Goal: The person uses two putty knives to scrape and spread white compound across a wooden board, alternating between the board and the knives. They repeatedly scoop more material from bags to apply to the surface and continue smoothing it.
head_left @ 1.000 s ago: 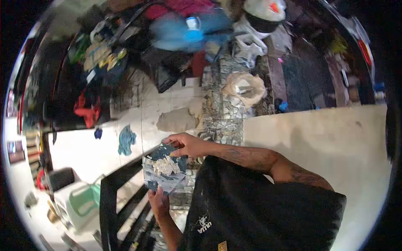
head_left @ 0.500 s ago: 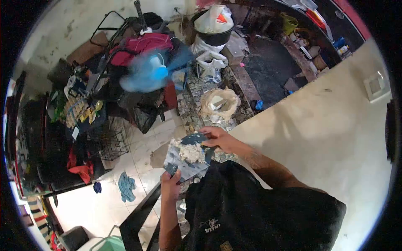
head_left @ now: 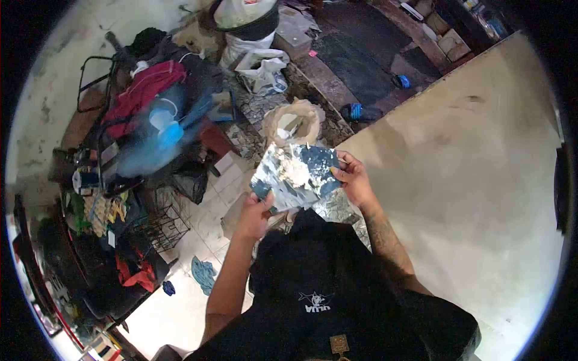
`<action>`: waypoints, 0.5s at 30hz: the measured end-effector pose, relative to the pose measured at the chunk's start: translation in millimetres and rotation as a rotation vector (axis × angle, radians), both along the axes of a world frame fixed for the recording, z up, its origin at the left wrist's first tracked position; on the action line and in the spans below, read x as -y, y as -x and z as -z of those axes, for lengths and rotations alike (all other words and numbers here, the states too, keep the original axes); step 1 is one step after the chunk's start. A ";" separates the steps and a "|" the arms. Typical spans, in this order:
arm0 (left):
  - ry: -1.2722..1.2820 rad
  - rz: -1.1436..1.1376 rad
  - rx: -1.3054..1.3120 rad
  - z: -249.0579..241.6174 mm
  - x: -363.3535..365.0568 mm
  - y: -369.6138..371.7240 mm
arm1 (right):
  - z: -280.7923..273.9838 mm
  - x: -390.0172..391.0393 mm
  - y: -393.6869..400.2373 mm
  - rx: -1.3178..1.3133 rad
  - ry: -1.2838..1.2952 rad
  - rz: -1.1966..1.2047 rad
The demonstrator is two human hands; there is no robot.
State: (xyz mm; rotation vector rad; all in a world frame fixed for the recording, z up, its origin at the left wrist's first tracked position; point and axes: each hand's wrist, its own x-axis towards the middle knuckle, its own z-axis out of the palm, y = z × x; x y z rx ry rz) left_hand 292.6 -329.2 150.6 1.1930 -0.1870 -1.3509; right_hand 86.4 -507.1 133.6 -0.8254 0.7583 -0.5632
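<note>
My left hand (head_left: 255, 215) grips the lower left corner of a flat scraper (head_left: 268, 174) smeared with white paste, thumb on top. In my right hand (head_left: 354, 179), pinched at its right edge, is a second flat dark scraper (head_left: 322, 161) with white specks. The two overlap in front of my chest. A lump of whitish putty (head_left: 293, 171) lies where they meet. Just beyond them stands a rolled-down bag (head_left: 270, 123), whitish inside, its near rim partly hidden by the scrapers.
A blurred blue fan (head_left: 165, 129) stands at left before heaped cloth (head_left: 147, 90). White sacks (head_left: 263, 67) and a black tub (head_left: 247, 24) are at the back. A pale wall (head_left: 445, 156) rises close on my right. Blue cloth (head_left: 203, 274) lies on the tiled floor.
The view has shifted, and the bag now appears right behind the scrapers. My right hand has moved from the far edge to the right side, and the putty looks flatter and more spread.
</note>
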 end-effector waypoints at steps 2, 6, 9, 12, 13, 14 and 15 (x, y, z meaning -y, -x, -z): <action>0.043 0.068 -0.013 2.9 21.7 -14.5 | -0.7 5.7 -1.7 0.028 -0.013 0.056; 0.002 0.168 0.002 -11.9 50.2 -36.5 | 0.5 -7.1 -20.8 0.078 0.039 0.192; -0.022 0.259 0.100 -8.1 55.3 -42.3 | -0.5 -19.5 -20.2 0.053 0.075 0.222; -0.054 0.418 0.331 1.1 75.3 -60.1 | 8.7 -26.0 -21.7 -0.041 0.099 0.321; -0.038 0.470 0.346 0.2 93.5 -65.1 | 14.4 -18.8 -25.1 -0.070 0.105 0.352; -0.013 0.528 0.360 -5.0 103.0 -67.8 | 15.3 -22.3 -27.9 -0.065 0.079 0.394; 0.017 0.584 0.375 -12.6 107.0 -69.2 | 15.1 -31.3 -29.5 -0.062 0.090 0.463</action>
